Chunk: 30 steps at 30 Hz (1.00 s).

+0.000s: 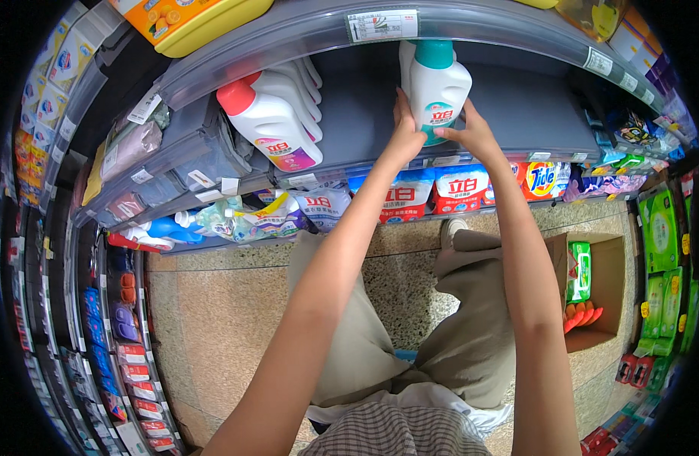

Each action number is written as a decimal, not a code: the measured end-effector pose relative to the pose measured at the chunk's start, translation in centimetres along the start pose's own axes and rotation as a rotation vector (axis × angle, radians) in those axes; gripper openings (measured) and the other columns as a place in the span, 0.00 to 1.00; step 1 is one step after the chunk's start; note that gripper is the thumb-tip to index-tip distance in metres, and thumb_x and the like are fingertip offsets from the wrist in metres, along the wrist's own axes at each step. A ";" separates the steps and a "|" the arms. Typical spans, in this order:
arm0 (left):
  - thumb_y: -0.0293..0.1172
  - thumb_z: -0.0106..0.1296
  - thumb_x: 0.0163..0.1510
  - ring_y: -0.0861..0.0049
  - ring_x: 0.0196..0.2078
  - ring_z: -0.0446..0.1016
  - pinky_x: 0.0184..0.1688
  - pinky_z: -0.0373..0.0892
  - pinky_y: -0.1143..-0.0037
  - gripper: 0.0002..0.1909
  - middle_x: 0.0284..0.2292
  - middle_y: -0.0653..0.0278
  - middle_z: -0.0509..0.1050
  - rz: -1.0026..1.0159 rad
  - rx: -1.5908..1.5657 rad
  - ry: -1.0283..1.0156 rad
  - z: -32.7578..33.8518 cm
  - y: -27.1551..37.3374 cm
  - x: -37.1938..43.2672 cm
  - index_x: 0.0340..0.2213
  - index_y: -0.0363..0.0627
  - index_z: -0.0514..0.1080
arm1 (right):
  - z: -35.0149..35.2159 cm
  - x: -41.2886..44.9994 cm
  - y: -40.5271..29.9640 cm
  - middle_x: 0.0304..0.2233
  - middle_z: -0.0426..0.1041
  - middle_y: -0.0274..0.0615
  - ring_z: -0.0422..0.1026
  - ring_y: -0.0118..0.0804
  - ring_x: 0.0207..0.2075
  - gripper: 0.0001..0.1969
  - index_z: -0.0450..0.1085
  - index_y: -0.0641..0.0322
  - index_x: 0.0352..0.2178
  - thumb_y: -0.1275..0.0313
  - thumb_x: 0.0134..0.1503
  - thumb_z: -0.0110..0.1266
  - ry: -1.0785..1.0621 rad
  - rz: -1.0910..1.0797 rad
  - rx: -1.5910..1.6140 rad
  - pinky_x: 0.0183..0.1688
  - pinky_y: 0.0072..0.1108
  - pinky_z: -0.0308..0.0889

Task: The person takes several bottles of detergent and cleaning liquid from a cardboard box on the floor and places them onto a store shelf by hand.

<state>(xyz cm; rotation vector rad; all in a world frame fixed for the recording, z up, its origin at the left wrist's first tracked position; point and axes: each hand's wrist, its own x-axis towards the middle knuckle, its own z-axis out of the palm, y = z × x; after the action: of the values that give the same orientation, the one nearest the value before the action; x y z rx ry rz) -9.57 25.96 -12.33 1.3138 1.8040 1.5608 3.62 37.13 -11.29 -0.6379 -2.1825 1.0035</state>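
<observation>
A white plastic detergent bottle (pixel 441 85) with a teal cap and teal label stands upright on the grey shelf (pixel 360 114). My left hand (pixel 407 130) grips its left side, with the thumb near the label. On the opposite side my right hand (pixel 472 132) holds it, the thumb across the lower label. Part of another white bottle (pixel 406 62) shows behind it, mostly hidden. To the left, a row of white bottles runs back into the shelf, led by a red-capped bottle (pixel 272 125) with a pink and purple label.
Below are bagged detergents (pixel 460 187) and a Tide bag (pixel 543 179). The shelf edge above carries a price tag (pixel 382 26). An open cardboard box (pixel 606 285) on the floor at right holds a green wipes pack (pixel 579 271) and orange-red items (pixel 583 315).
</observation>
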 end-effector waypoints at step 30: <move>0.36 0.54 0.48 0.42 0.63 0.41 0.63 0.47 0.61 0.42 0.60 0.40 0.45 -0.094 0.989 -0.261 -13.0 3.4 -14.3 0.58 0.29 0.47 | 19.0 6.3 -7.7 0.32 0.77 0.49 0.77 0.41 0.35 0.15 0.73 0.65 0.37 0.76 0.44 0.60 0.116 -0.033 0.118 0.40 0.26 0.70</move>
<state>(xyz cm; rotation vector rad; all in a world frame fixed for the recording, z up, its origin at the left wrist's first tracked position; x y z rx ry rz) -11.94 6.72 -9.18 1.6614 2.4918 0.3424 -15.56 27.59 -12.44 -0.5881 -2.0110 1.0429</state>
